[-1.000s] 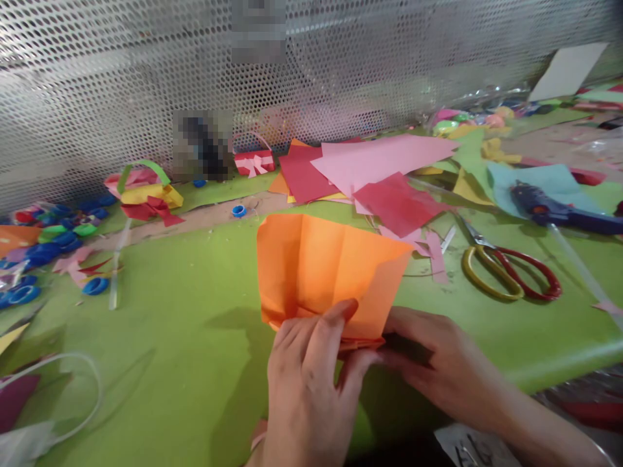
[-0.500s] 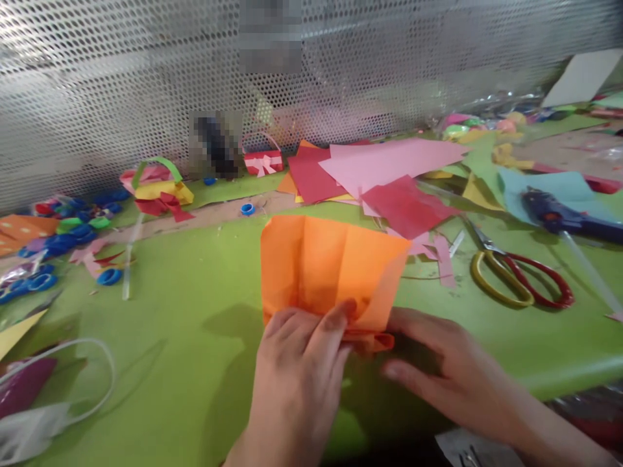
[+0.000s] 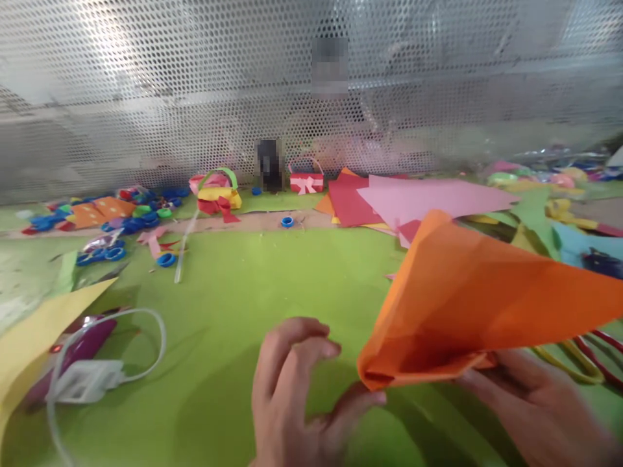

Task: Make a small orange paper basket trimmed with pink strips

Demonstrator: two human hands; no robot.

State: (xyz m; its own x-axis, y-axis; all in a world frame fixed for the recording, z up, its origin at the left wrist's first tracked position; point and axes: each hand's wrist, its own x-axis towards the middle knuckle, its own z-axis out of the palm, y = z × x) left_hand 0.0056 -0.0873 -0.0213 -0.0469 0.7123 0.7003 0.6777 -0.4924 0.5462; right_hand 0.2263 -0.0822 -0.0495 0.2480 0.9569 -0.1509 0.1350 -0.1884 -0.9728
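Observation:
A folded orange paper (image 3: pixel 477 305) is raised off the green table cover (image 3: pixel 228 305) and fans out to the right. My right hand (image 3: pixel 540 408) is under its lower edge and grips it; the hand is blurred. My left hand (image 3: pixel 292 395) hovers low at the centre with its fingers apart. Its thumb reaches toward the paper's folded corner, and I cannot tell whether it touches.
Pink and red paper sheets (image 3: pixel 428 201) lie behind the orange paper. Scissors (image 3: pixel 584 363) peek out at the right. Small paper baskets (image 3: pixel 217 191) and blue bottle caps (image 3: pixel 121 224) sit at the back left. A yellow sheet (image 3: pixel 39 331) and a white cable (image 3: pixel 141 324) lie at the left. A perforated metal wall (image 3: pixel 195 97) closes the back.
The orange paper has come up from the table and swung to the right in my right hand. My left hand has let go of it and opened. The view has shifted.

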